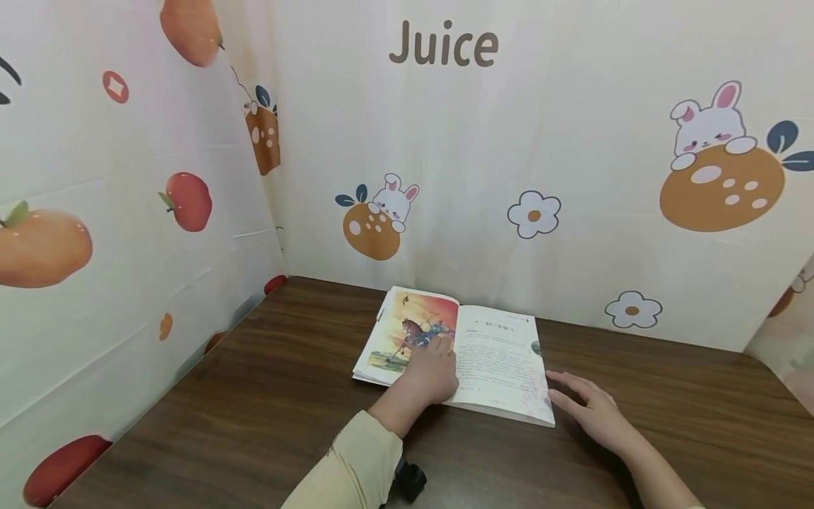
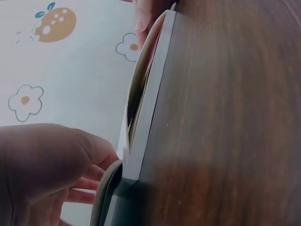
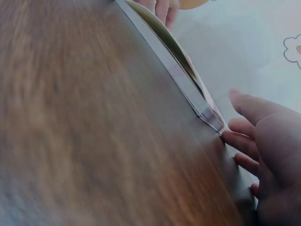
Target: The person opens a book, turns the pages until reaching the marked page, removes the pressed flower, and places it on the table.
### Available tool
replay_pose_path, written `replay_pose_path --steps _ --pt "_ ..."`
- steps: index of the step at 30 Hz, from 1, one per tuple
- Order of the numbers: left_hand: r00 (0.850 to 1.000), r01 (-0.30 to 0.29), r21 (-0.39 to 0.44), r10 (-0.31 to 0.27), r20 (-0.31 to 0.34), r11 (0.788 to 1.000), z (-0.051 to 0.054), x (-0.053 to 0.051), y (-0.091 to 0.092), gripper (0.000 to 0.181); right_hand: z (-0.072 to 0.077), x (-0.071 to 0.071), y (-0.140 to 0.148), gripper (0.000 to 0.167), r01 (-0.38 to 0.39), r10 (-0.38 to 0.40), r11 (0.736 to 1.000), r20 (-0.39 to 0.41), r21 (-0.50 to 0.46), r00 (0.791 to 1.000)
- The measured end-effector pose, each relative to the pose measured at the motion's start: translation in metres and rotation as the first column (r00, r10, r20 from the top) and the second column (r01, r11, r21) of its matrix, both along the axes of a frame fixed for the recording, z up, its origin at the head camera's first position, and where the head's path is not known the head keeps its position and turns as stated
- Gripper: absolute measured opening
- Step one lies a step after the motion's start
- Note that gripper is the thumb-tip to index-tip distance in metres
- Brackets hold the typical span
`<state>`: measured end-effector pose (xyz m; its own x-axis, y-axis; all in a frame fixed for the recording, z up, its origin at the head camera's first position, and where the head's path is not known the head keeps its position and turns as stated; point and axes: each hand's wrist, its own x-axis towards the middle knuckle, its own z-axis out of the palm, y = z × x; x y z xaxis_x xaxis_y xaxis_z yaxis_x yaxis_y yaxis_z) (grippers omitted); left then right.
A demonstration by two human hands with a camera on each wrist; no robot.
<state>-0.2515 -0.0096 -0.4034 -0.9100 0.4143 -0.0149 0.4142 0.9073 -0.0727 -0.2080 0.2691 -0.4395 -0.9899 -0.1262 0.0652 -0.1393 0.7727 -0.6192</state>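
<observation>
An open book (image 1: pixel 499 360) lies on the wooden table, a coloured picture of a horse and rider on its left page (image 1: pixel 385 359) and printed text on its right page. My left hand (image 1: pixel 432 373) rests on the left page close to the spine, its fingers pointing away from me and partly covering the picture. At the right edge of the book is my right hand (image 1: pixel 593 411), fingers loosely extended and the thumb apart from them. In the right wrist view, the fingertips (image 3: pixel 230 135) touch or nearly touch the book's corner. Neither hand grips anything visible.
A dark wooden table (image 1: pixel 254 410) surrounds the book. Behind it hangs a pale curtain (image 1: pixel 458 141) printed with fruit, rabbits and flowers, and another printed sheet (image 1: pixel 127 177) stands on the left. A small black device (image 1: pixel 410 482) is beside the left sleeve.
</observation>
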Motion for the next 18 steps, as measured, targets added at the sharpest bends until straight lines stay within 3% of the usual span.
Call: replay_pose_path --steps 5,8,14,18 --pt "0.996 0.04 0.095 -0.047 0.077 0.995 0.0 -0.002 -0.001 0.044 0.001 0.0 0.0 0.057 0.001 -0.001 1.0 -0.001 0.004 1.0" --pt "0.992 0.051 0.111 -0.063 0.111 0.993 -0.001 0.0 0.001 0.049 0.001 0.001 0.001 0.058 -0.005 0.005 1.0 -0.001 0.001 1.0" --pt "0.983 0.013 0.116 -0.034 0.183 0.993 -0.002 0.008 0.006 0.064 0.0 0.002 0.003 0.056 -0.057 0.056 0.998 -0.045 -0.008 0.997" --pt "0.982 0.005 0.128 -0.029 0.186 0.992 -0.002 0.009 0.007 0.071 -0.001 0.0 0.005 0.052 -0.102 0.102 0.995 -0.088 0.006 0.991"
